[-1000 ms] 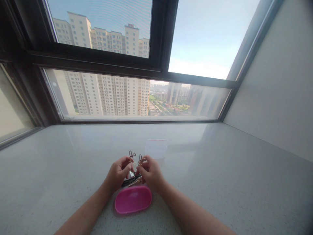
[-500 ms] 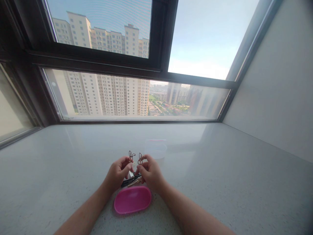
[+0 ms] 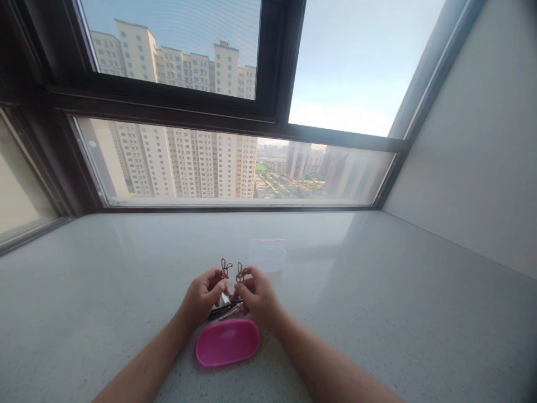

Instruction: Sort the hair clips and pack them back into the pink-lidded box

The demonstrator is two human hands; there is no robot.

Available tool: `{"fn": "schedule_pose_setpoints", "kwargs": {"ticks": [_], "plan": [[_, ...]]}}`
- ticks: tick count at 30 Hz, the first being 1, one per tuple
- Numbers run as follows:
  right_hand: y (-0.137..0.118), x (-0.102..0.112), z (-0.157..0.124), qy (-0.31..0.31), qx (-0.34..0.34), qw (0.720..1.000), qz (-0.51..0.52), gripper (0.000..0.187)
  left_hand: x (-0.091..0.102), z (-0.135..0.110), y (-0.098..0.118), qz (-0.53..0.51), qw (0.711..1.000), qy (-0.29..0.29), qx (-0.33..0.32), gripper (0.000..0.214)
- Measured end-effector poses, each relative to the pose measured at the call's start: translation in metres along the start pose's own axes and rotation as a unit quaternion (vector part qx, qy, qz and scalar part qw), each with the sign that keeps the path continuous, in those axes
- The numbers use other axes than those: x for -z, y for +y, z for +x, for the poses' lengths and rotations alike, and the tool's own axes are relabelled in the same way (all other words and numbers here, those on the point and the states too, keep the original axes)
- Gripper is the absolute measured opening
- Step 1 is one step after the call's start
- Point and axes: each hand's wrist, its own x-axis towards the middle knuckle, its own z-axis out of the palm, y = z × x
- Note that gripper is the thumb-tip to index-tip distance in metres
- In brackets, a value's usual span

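Note:
Two small rabbit-shaped metal clips are held up side by side over the grey stone sill. My left hand pinches the left rabbit clip. My right hand pinches the right rabbit clip. Both hands have fingers closed. Under the hands lie a few dark hair clips on the sill. A pink oval lid lies just in front of my wrists.
A clear plastic container stands just beyond my hands. A wide window with dark frames runs along the back of the sill, and a pale wall closes the right side.
Both hands hold the clips nearly still; the right clip has shifted very slightly towards the left one.

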Motion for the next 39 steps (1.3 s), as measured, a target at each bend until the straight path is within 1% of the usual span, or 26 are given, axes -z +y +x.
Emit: {"fn": "schedule_pose_setpoints", "kwargs": {"ticks": [4,18,29,39], "plan": [[0.0008,0.0001,-0.0003,-0.002,0.004,1.000,0.005,0.025,0.0003,-0.0001,-0.0002,0.004,1.000,0.004,0.002,0.018],[0.0022,0.0001,0.0002,-0.007,0.004,1.000,0.011,0.022,0.0011,0.0013,-0.0067,0.002,1.000,-0.010,-0.005,0.017],[-0.0015,-0.0005,-0.0004,-0.023,-0.013,0.999,0.033,0.022,0.0015,0.0000,-0.0044,0.008,1.000,-0.010,-0.003,0.015],[-0.0018,0.0004,-0.0006,-0.026,-0.008,0.999,0.028,0.020,0.0003,0.0018,-0.0056,0.001,1.000,-0.007,-0.007,0.018]]}}
